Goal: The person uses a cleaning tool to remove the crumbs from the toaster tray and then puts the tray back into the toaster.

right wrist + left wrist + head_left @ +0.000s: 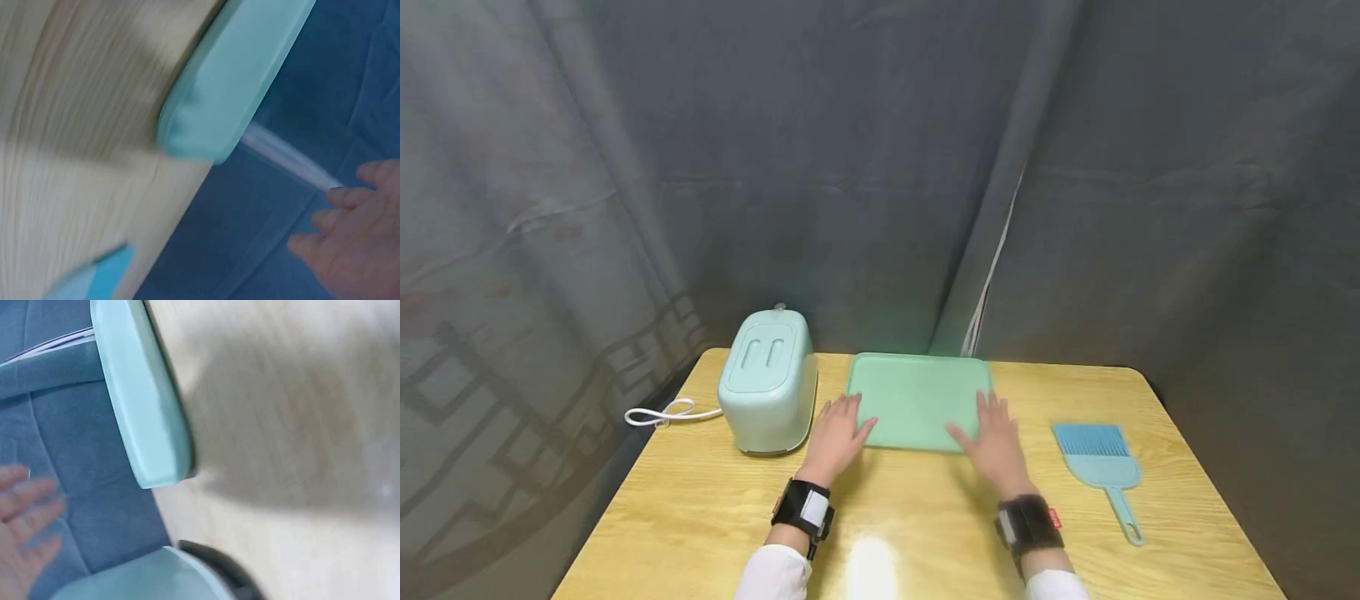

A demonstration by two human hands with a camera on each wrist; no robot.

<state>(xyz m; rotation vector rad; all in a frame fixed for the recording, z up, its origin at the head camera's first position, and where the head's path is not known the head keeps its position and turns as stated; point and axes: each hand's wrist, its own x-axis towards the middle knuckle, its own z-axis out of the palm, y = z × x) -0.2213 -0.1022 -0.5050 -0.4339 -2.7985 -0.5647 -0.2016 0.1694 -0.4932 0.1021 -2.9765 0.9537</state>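
Note:
A flat mint-green tray lies at the back middle of the wooden table. Over its left front corner my left hand is spread, palm down, with straight fingers. My right hand is spread the same way at the tray's right front corner, slightly blurred. Both wrist views show fingers extended and apart from the tray, the left hand at the lower left and the right hand at the lower right. Neither hand grips anything.
A pale blue-green toaster stands left of the tray, its white cord looping past the table's left edge. At the right lies a blue hand brush, handle toward the front. Grey curtains hang behind the table.

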